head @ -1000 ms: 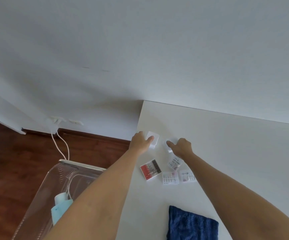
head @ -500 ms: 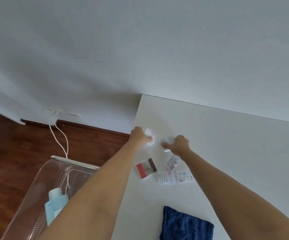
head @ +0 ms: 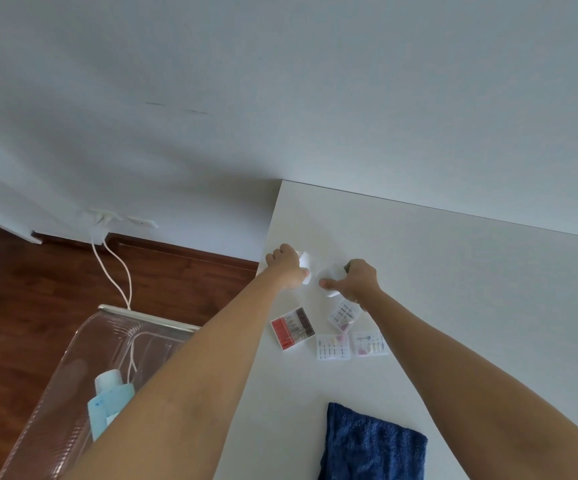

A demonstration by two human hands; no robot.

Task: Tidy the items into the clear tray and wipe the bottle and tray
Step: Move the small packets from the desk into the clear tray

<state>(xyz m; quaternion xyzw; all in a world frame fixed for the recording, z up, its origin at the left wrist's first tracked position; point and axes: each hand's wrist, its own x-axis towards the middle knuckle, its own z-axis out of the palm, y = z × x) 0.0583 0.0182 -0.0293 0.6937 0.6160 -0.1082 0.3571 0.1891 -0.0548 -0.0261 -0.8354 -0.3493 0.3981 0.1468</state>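
My left hand (head: 286,266) is closed around a small white box (head: 305,263) near the table's left edge. Just to its right, my right hand (head: 357,280) grips another small white box (head: 329,275). Nearer to me on the white table (head: 454,289) lie a red-and-brown bit case (head: 292,328) and three clear bit cases (head: 344,313), (head: 333,346), (head: 369,344). The clear tray (head: 83,368) stands left of the table with a light-blue bottle (head: 109,400) inside, partly hidden by my left arm. A dark blue cloth (head: 370,445) lies at the table's near edge.
Wooden floor lies left of the table. A white cable (head: 114,271) runs from a wall socket (head: 102,216) down behind the tray. The wall stands right behind the table's far edge.
Both hands have closed more tightly on their white boxes and shifted slightly left. The view has tilted up a little, so everything sits lower in frame.
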